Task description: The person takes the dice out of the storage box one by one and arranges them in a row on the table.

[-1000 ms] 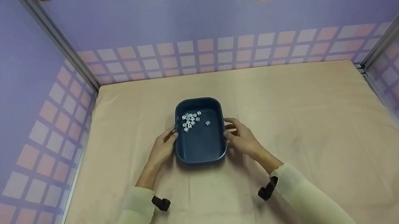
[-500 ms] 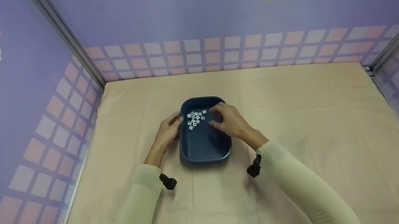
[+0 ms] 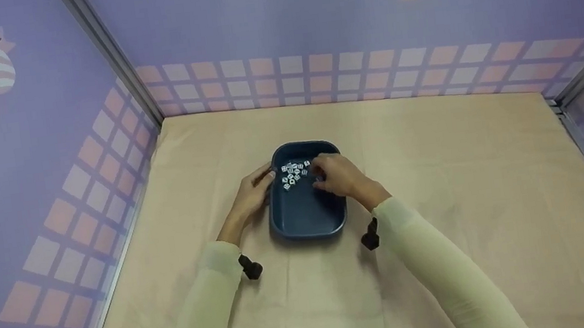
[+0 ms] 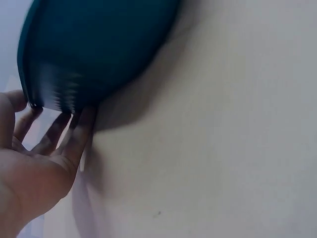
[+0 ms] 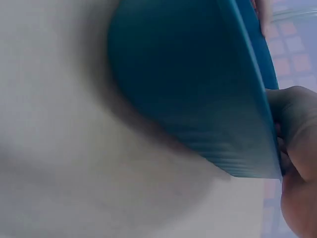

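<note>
A dark blue rectangular tray (image 3: 306, 212) with rounded corners rests on the cloth. Several small white dice (image 3: 293, 174) lie clustered on its floor at the far left. My left hand (image 3: 252, 192) holds the tray's left side, thumb at the rim; in the left wrist view its fingers (image 4: 79, 136) lie against the outer wall. My right hand (image 3: 340, 174) reaches over the right rim into the tray, just right of the dice. Its fingers bend toward the thumb, with a small gap seen from above. Whether a die sits between the fingertips is hidden, also in the right wrist view.
A beige cloth (image 3: 432, 213) covers the table under the tray. Purple printed panels (image 3: 341, 18) stand at the back and both sides, with metal posts (image 3: 114, 57) at the corners. Dark wrist cameras (image 3: 252, 268) hang beneath both cuffs.
My right hand has left the tray's outer right side and come over the rim, its fingers bending closer together. The lone die on the right is out of sight. My left hand slid farther up the side.
</note>
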`<state>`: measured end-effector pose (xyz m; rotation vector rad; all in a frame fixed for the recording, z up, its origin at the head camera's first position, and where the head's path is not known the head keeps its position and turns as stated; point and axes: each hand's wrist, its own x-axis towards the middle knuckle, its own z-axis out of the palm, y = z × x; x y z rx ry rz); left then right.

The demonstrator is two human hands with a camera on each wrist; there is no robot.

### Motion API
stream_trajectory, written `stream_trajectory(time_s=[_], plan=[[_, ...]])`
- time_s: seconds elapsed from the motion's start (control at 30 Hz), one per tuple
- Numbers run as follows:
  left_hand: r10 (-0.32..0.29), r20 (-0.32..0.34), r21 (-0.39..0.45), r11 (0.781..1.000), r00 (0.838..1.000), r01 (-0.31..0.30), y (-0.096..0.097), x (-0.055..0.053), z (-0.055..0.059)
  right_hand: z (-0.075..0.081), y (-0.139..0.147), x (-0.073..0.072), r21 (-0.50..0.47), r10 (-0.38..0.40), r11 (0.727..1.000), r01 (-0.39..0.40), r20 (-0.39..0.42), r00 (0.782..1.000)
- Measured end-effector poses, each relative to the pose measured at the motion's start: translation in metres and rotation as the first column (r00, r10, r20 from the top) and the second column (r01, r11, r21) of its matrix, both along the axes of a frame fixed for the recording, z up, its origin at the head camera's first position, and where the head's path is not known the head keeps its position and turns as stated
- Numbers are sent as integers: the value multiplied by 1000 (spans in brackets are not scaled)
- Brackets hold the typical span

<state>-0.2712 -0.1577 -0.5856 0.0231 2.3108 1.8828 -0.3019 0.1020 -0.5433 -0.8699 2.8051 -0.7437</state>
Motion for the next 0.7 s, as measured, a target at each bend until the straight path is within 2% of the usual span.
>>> stream_trajectory(time_s=[0.13, 0.33, 0.63, 0.7], plan=[[-13, -24, 24, 1000, 1000, 13, -3, 1, -2, 1, -1, -5, 99, 60, 993, -58, -14, 998], [-28, -20, 45, 999, 999, 28, -2, 0, -4, 5, -1, -12, 214, 125, 970, -116, -28, 992], [-1, -5, 59, 998, 1000, 2, -2, 1, -3, 4, -11, -12, 334, 92, 941, -64, -69, 993], [9, 5, 61, 998, 1000, -9, -1, 1, -2, 3, -11, -13, 325, 92, 944, -63, -74, 993]])
